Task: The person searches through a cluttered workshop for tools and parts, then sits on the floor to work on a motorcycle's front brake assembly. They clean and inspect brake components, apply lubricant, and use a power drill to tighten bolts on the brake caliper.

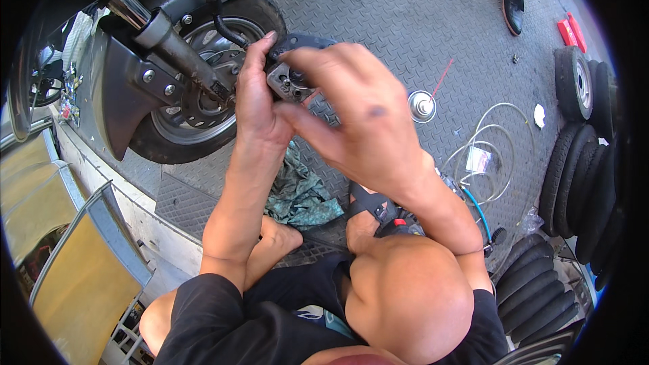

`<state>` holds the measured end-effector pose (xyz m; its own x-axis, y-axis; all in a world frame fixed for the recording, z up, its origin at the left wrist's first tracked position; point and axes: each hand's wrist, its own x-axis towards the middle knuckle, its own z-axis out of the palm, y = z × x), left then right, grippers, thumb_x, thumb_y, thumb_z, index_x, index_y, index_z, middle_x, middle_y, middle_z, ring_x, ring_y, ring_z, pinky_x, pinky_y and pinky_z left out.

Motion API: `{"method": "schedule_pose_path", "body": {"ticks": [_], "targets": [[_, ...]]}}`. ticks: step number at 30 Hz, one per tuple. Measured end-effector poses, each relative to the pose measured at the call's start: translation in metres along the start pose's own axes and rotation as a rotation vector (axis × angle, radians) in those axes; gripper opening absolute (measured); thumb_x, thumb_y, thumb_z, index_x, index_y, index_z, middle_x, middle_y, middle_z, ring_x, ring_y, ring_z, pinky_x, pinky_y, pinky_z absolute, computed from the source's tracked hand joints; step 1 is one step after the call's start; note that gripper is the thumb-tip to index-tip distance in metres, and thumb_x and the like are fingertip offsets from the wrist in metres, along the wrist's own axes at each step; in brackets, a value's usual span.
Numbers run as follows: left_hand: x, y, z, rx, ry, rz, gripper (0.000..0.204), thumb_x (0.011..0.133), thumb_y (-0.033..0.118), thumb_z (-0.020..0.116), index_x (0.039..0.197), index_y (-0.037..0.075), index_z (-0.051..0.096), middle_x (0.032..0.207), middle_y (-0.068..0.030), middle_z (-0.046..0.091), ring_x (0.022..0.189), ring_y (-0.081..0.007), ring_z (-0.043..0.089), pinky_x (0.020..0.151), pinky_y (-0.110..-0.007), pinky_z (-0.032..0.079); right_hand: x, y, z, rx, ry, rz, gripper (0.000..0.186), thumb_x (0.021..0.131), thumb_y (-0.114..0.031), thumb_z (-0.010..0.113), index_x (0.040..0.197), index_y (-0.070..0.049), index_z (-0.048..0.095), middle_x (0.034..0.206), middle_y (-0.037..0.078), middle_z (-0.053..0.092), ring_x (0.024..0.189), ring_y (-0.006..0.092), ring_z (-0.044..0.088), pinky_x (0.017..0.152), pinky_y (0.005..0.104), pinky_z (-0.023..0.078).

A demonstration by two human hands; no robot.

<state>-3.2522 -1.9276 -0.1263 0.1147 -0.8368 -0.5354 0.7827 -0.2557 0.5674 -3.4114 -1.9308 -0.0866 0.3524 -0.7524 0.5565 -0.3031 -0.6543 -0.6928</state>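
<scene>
Beside the front wheel (pixel 203 81) of a motorcycle or scooter, my left hand (pixel 255 94) is closed round a grey metal brake caliper (pixel 287 82), its thumb pointing up. A black brake hose (pixel 223 26) hangs close by. My right hand (pixel 368 111) comes over from the right, thumb and fingers curled about the caliper's near right side. Its fingertips are slightly blurred, and the palm hides part of the caliper. The brake disc (pixel 196 101) shows inside the wheel, behind the fork leg (pixel 172 54).
A spray can (pixel 422 105) with a red straw stands right of my hands. A green cloth (pixel 301 192) lies below them. Clear hose (pixel 497 155) coils on the metal floor, with tyres (pixel 574 182) stacked at right. Another person's shoe (pixel 512 7) is at the far right.
</scene>
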Motion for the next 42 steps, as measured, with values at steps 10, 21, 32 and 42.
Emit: {"method": "schedule_pose_path", "body": {"ticks": [10, 21, 32, 42], "targets": [[-0.002, 0.005, -0.007, -0.044, -0.064, -0.058, 0.032, 0.108, 0.031, 0.057, 0.112, 0.0, 0.065, 0.105, -0.0183, 0.076, 0.1, -0.0319, 0.077, 0.094, -0.062, 0.063, 0.014, 0.028, -0.019, 0.542, 0.099, 0.601, 0.015, 0.104, -0.007, 0.062, 0.112, 0.003, 0.07, 0.094, 0.016, 0.076, 0.082, 0.0219, 0.075, 0.072, 0.0334, 0.058], [-0.01, 0.021, -0.023, 0.07, -0.056, -0.126, 0.027, 0.109, 0.035, 0.062, 0.115, 0.01, 0.07, 0.115, -0.0119, 0.076, 0.109, -0.0296, 0.075, 0.096, -0.061, 0.061, 0.02, 0.055, -0.006, 0.314, -0.667, 0.098, 0.072, 0.075, 0.003, 0.077, 0.145, -0.006, 0.06, 0.103, 0.017, 0.061, 0.108, 0.0386, 0.063, 0.093, 0.0468, 0.053], [-0.02, 0.03, -0.022, 0.016, 0.067, -0.121, 0.022, 0.11, 0.029, 0.063, 0.11, 0.007, 0.067, 0.106, -0.0103, 0.073, 0.096, -0.0233, 0.076, 0.081, -0.045, 0.067, -0.002, 0.053, 0.036, 0.233, -0.295, -0.023, 0.058, 0.07, -0.011, 0.088, 0.122, -0.006, 0.063, 0.102, 0.012, 0.065, 0.088, 0.0386, 0.071, 0.068, 0.0479, 0.058], [-0.022, 0.027, -0.012, 0.065, 0.163, -0.081, 0.019, 0.108, 0.025, 0.066, 0.109, 0.006, 0.068, 0.103, -0.0086, 0.074, 0.094, -0.0209, 0.075, 0.084, -0.04, 0.066, -0.008, 0.055, 0.04, 0.236, -0.287, 0.006, 0.056, 0.071, -0.014, 0.088, 0.119, -0.005, 0.062, 0.105, 0.013, 0.066, 0.088, 0.0396, 0.072, 0.068, 0.0479, 0.059]]}}
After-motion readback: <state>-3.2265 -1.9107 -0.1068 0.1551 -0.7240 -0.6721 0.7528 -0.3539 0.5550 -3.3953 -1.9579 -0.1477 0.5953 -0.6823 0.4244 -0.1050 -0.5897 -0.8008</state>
